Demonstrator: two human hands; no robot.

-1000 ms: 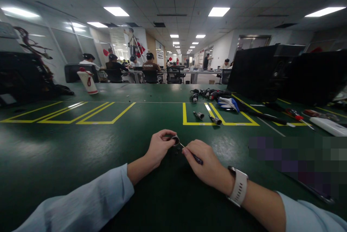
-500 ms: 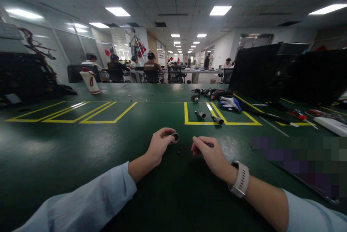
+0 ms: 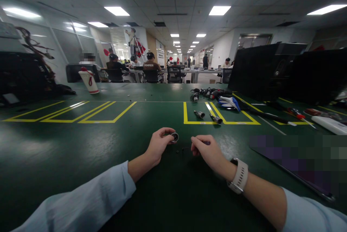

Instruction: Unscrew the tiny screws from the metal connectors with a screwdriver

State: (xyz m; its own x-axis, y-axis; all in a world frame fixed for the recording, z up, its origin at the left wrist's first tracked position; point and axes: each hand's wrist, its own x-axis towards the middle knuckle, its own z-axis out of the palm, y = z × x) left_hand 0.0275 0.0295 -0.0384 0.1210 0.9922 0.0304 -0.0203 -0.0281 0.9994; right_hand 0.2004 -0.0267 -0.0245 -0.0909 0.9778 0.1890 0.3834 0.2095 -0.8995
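Note:
My left hand [image 3: 159, 146] is closed on a round, hollow metal part [image 3: 175, 137], its open end turned toward the right. The thumb lies against the rim. My right hand [image 3: 206, 149] pinches a thin tool that looks like a small screwdriver, and the purplish end of its handle [image 3: 207, 142] sticks out behind the fingers. Its thin shaft points left, low over the table. By the tip is a tiny dark part [image 3: 183, 149], too small to name. Another tiny part [image 3: 177, 151] lies just left of it.
Two metal socket-like pieces [image 3: 200, 114] lie inside yellow tape lines on the green table [image 3: 151, 203]. Behind them are cabled tools [image 3: 195, 96] and a blue-white glove [image 3: 230, 103]. A cup [image 3: 89, 82] stands back left. A red-handled screwdriver [image 3: 299, 115] and dark monitors [image 3: 265, 71] are at right.
My right hand has shifted slightly left. The tiny part by the tool's tip has moved a little right, away from the other one. My left hand still holds the round metal part.

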